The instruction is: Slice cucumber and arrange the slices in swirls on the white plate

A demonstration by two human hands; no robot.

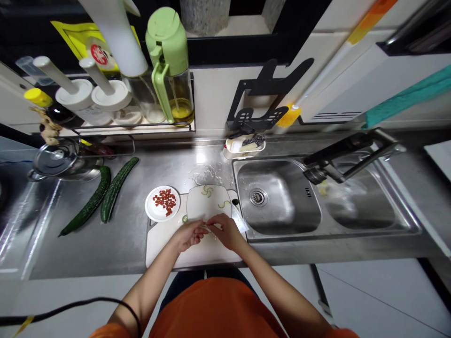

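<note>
My left hand (190, 235) and right hand (225, 230) meet, fingers bent, grasp unclear; I'd work low over the board (211, 252) below.

Seems to be a kitchen, probably in a home. Can be recognised by a steel surface (120, 244) with a double sink (282, 202) and a tap (341, 146); also by a lidded pot (56, 157), two cucumbers (91, 206) and a cutting board (207, 256) placed on this surface. Has as well, at the wall, a small rack (151, 130) with an oil bottle (167, 42), a sauce bottle (56, 110) and white-lidded jars (74, 94), all of household kind.
</note>
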